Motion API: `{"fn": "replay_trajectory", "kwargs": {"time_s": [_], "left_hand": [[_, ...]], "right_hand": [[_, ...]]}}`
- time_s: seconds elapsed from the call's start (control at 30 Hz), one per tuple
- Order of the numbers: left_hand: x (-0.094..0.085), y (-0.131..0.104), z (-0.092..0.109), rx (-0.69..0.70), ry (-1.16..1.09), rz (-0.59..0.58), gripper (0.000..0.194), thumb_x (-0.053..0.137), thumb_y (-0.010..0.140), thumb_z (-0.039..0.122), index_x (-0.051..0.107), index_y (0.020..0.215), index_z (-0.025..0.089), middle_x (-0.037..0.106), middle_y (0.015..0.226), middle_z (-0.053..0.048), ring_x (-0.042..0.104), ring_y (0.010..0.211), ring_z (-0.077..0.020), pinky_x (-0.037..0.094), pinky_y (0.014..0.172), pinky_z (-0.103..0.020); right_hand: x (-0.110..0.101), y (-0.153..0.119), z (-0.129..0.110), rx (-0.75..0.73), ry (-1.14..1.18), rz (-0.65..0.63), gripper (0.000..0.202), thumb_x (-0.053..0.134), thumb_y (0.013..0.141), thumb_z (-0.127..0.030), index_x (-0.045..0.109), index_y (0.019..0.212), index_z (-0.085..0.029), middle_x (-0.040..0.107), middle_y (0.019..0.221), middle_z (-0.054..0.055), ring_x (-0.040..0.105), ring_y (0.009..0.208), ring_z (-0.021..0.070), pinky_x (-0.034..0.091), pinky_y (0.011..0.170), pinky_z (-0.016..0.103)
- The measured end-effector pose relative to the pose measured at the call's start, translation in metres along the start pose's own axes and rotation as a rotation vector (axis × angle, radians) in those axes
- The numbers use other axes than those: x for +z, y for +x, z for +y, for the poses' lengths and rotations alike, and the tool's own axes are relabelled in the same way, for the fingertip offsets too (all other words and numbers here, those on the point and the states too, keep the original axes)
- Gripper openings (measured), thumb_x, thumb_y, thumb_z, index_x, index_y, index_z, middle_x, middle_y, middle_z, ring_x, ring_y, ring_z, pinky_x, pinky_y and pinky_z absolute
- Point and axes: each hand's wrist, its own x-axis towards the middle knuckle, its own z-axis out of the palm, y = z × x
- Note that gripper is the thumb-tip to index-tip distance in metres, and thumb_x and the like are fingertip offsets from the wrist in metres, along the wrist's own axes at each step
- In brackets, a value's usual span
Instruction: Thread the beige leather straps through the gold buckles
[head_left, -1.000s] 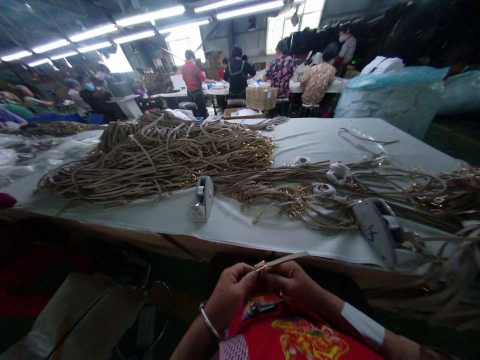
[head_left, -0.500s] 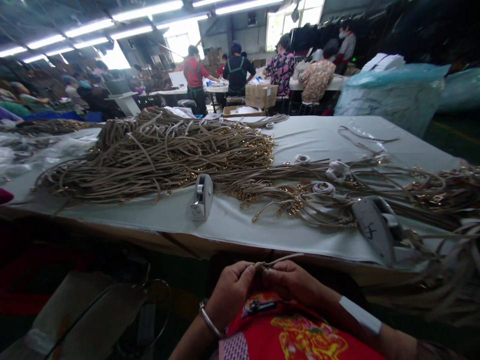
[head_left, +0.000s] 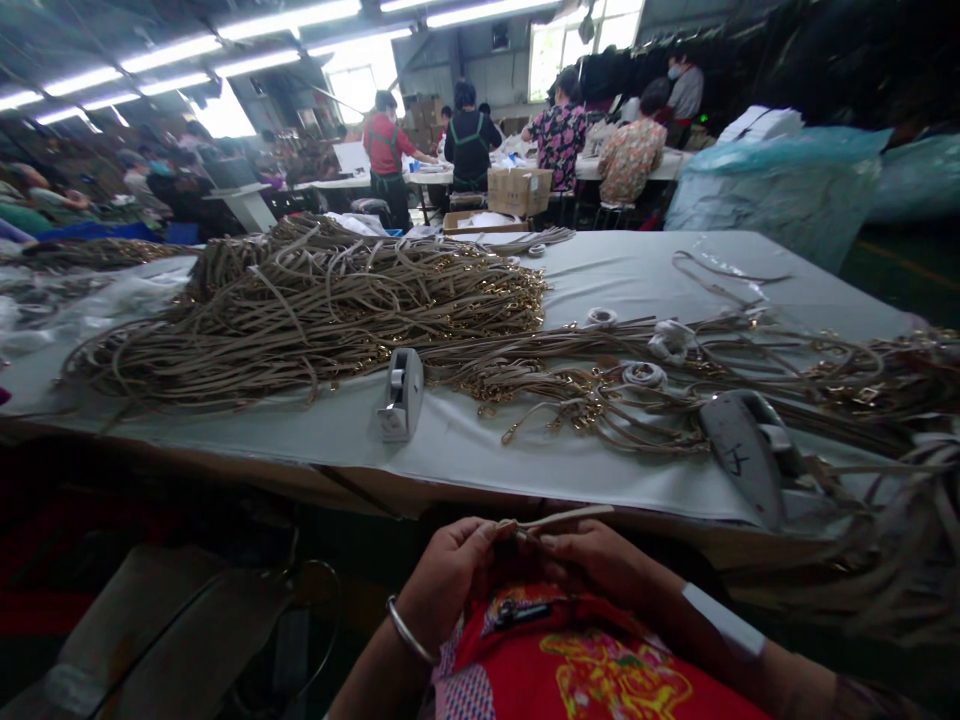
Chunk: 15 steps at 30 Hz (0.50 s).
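Both my hands are low in front of my red top, below the table's front edge. My left hand point(head_left: 448, 572), with a metal bangle on the wrist, and my right hand point(head_left: 596, 562) pinch the end of a thin beige strap point(head_left: 559, 518) between them. The strap runs to the right over my right fingers. On the table above lies a big heap of the same beige straps with gold clasps point(head_left: 315, 300), and a second spread of them point(head_left: 675, 385) to the right.
A grey tape dispenser point(head_left: 401, 393) stands near the table's point(head_left: 480, 450) front edge, another point(head_left: 739, 450) at the right. Small white tape rolls point(head_left: 643, 375) lie among the straps. Several people work at far tables. A large blue plastic bag point(head_left: 780, 185) sits at the right.
The strap's end has dropped lower between my fingers and its gold fitting no longer shows. Both hands stay close together in my lap; the view shifted slightly.
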Motion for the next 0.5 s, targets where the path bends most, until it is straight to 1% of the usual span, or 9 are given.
{"fn": "replay_trajectory", "kwargs": {"time_s": [0.07, 0.17, 0.27, 0.37, 0.43, 0.5], "left_hand": [[-0.009, 0.001, 0.002, -0.013, -0.034, -0.001, 0.040, 0.073, 0.077, 0.051, 0.069, 0.088, 0.012, 0.037, 0.053, 0.009, 0.025, 0.043, -0.0040, 0.019, 0.039, -0.018], [-0.025, 0.002, 0.005, -0.008, -0.116, 0.033, 0.037, 0.073, 0.078, 0.048, 0.066, 0.087, 0.013, 0.031, 0.053, 0.011, 0.019, 0.042, -0.0032, 0.015, 0.038, -0.017], [-0.042, 0.001, 0.007, -0.021, -0.200, 0.070, 0.035, 0.076, 0.076, 0.044, 0.062, 0.084, 0.013, 0.029, 0.054, 0.012, 0.017, 0.043, -0.0024, 0.015, 0.038, -0.015], [-0.054, 0.001, 0.005, -0.042, -0.277, 0.086, 0.037, 0.077, 0.075, 0.045, 0.060, 0.082, 0.013, 0.027, 0.055, 0.012, 0.016, 0.044, -0.0019, 0.015, 0.038, -0.014], [-0.060, 0.000, 0.004, -0.057, -0.313, 0.096, 0.040, 0.078, 0.075, 0.047, 0.060, 0.082, 0.013, 0.028, 0.055, 0.012, 0.017, 0.043, -0.0017, 0.016, 0.037, -0.013], [-0.065, 0.000, 0.002, -0.063, -0.335, 0.103, 0.041, 0.080, 0.073, 0.047, 0.058, 0.080, 0.013, 0.029, 0.054, 0.012, 0.019, 0.043, -0.0015, 0.018, 0.037, -0.013]], "right_hand": [[-0.007, -0.003, -0.005, -0.016, 0.011, -0.006, 0.043, 0.076, 0.076, -0.046, 0.071, 0.099, -0.010, 0.061, 0.061, -0.001, 0.044, 0.048, 0.0071, 0.029, 0.046, 0.019], [-0.023, -0.009, -0.014, -0.026, 0.055, -0.053, 0.043, 0.075, 0.079, -0.042, 0.070, 0.108, -0.010, 0.068, 0.070, 0.004, 0.053, 0.051, 0.0094, 0.039, 0.050, 0.020], [-0.045, -0.014, -0.018, -0.032, 0.080, -0.080, 0.039, 0.077, 0.077, -0.031, 0.071, 0.110, -0.010, 0.072, 0.076, 0.006, 0.060, 0.055, 0.0099, 0.041, 0.051, 0.018], [-0.062, -0.018, -0.016, -0.046, 0.144, -0.109, 0.043, 0.078, 0.073, -0.021, 0.070, 0.114, -0.012, 0.074, 0.085, 0.008, 0.067, 0.064, 0.0126, 0.044, 0.056, 0.019], [-0.068, -0.021, -0.014, -0.046, 0.190, -0.160, 0.049, 0.077, 0.072, -0.018, 0.067, 0.120, -0.013, 0.074, 0.096, 0.010, 0.070, 0.073, 0.0151, 0.050, 0.066, 0.023], [-0.070, -0.024, -0.014, -0.054, 0.211, -0.218, 0.056, 0.076, 0.071, -0.019, 0.064, 0.126, -0.013, 0.072, 0.108, 0.014, 0.071, 0.082, 0.0184, 0.052, 0.074, 0.028]]}}
